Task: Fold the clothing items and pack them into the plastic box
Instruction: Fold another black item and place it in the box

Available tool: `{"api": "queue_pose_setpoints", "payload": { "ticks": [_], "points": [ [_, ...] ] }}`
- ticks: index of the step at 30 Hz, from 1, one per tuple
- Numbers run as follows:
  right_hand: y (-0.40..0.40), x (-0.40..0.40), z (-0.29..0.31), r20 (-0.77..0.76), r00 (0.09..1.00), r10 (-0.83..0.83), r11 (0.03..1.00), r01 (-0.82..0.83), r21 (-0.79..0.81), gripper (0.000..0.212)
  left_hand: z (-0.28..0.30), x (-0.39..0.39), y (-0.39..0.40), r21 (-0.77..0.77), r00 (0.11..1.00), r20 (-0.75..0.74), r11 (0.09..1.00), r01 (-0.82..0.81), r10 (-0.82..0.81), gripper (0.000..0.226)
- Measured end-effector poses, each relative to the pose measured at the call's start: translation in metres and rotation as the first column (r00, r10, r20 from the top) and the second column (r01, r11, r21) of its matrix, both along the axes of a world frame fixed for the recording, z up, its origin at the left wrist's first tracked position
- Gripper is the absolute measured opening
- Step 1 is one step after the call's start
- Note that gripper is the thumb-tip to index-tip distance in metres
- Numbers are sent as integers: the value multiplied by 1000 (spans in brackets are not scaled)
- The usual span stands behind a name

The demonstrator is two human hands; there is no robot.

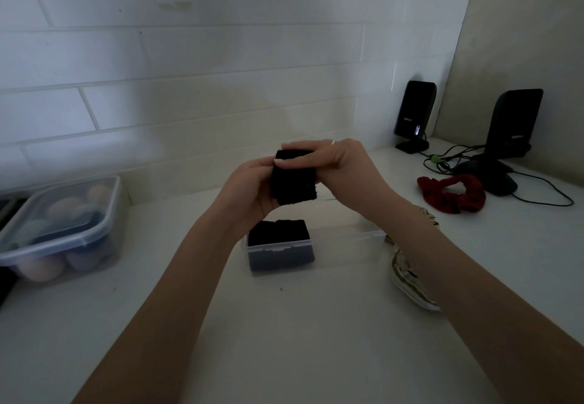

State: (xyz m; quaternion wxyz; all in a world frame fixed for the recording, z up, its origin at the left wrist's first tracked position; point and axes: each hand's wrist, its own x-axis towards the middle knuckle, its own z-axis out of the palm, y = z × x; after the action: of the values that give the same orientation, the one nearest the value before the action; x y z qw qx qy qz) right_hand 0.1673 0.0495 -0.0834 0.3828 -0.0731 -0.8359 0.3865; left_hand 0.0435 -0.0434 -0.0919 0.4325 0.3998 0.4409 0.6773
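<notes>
Above white counter (284,324), black folded cloth (294,177) between both hands.

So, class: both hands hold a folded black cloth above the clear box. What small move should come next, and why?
Probably lower the folded black cloth into the clear box, beside the dark item already at its left end. Both hands, left hand and right hand, pinch it compactly folded above the box, whose right part looks free.
</notes>
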Motion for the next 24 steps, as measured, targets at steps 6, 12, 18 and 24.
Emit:
{"api": "queue_pose_setpoints", "payload": {
  "ticks": [6, 12, 18, 24],
  "points": [
    [8, -1, -3, -10, 1000, -8, 1000, 7, -17, 53, 1, -6, 0, -54, 999, -2, 997, 53, -53, 38],
    [10, 0, -2, 59, 998, -12, 999, 15, -51, 58, -3, -3, -2, -56, 978, -208, 998, 17, -28, 39],
    [2, 10, 9, 0, 1000, 10, 904, -9, -427, 44, -1, -4, -2, -66, 950, -304, 993, -98, 74, 51],
    [2, 2, 3, 189, 972, -142, 963, 179, -199, 21, -5, -5, 1, -98, 919, -376, 981, -167, 119, 48]
  ]
}}
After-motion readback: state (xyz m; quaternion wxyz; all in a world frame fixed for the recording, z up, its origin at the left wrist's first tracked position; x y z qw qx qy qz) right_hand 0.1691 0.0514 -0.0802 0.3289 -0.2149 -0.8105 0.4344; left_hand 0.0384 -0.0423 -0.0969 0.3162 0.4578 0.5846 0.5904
